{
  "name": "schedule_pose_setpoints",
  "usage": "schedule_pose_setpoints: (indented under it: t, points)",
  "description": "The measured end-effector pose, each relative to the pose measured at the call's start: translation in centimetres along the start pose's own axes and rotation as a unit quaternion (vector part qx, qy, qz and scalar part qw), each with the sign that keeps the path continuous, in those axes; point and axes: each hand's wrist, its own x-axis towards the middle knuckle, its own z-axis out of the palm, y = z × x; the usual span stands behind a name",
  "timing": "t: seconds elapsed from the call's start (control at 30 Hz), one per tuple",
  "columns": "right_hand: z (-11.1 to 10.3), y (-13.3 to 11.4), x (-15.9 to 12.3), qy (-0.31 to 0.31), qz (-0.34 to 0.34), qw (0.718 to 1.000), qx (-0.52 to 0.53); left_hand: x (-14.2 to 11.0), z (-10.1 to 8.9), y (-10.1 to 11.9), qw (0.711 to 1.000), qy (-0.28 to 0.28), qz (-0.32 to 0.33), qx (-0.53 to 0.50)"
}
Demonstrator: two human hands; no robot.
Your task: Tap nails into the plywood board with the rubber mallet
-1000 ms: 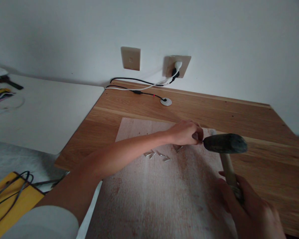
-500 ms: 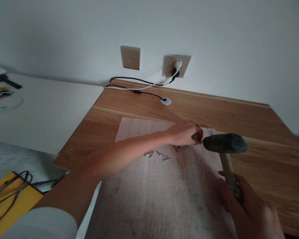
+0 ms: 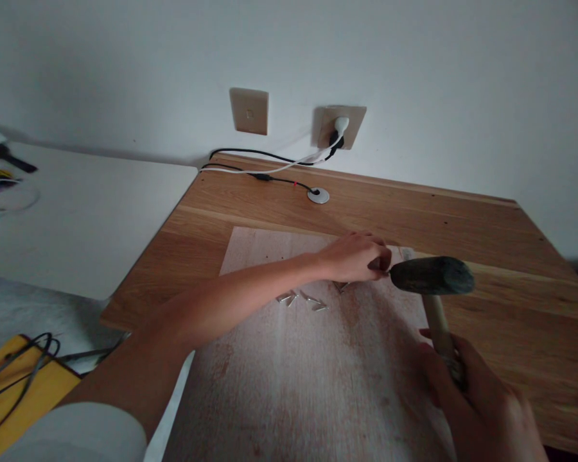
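My right hand [image 3: 481, 398] is wrapped round the light wooden handle of a hammer [image 3: 433, 276]. Its dark, thick head is held above the right side of a pale, worn board [image 3: 318, 378]. My left hand [image 3: 359, 256] reaches across to the board's far right part, thumb and fingers pinched together. A thin nail [image 3: 388, 273] shows only as a small tip at those fingertips, close by the left end of the hammer head. Several loose silver nails [image 3: 313, 301] lie on the board in front of my left wrist, a few partly under the hand.
The board rests on a wooden table [image 3: 501, 256] against a white wall. Black and white cables run from a wall socket [image 3: 354, 122] to a round grommet [image 3: 318, 196]. A white table [image 3: 101, 212] stands at left, and a yellow case [image 3: 24, 385] with black cords is at lower left.
The whole view has shifted very slightly to the left. Both hands and the hammer keep nearly the same places on the board.
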Motion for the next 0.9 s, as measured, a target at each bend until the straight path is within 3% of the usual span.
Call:
schedule_pose_setpoints:
  t: [0.17, 0.63, 0.77, 0.9]
  points:
    - [0.51, 0.52, -0.11, 0.038, -0.039, 0.998, -0.005, 0.04, -0.01, -0.01, 1.000, -0.005, -0.001, 0.010]
    - [0.74, 0.89, -0.38, 0.044, -0.058, 0.996, -0.051, -0.04, -0.40, 0.36, 1.000, -0.002, -0.001, 0.006]
    - [0.77, 1.01, -0.22, 0.073, -0.071, 0.993, -0.060, 0.02, -0.10, 0.15, 1.000, 0.000, 0.000, 0.002]
    - [0.45, 0.88, -0.08, 0.032, -0.061, 0.995, -0.066, 0.02, 0.10, 0.01, 1.000, 0.010, 0.003, -0.005]
